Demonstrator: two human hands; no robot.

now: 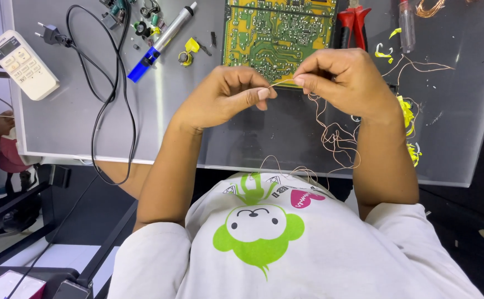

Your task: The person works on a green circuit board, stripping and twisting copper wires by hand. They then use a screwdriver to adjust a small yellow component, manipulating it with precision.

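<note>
Head view: thin copper wire (330, 130) between fingers (264, 94).

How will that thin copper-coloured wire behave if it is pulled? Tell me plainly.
The thin copper-coloured wire probably flops: it hangs in loose curls below the right hand. It looks light and apt to tangle. Pinched between the left hand and the right, the short stretch looks straight.

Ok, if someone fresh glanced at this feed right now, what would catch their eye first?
Most likely the two hands at centre, left hand and right hand, pinching a thin copper wire between them, its loose tangle trailing below the right wrist. Just behind them lies a green and yellow circuit board at the table's far edge. To the left, a blue-handled soldering iron and a white remote control stand out on the grey table.
</note>
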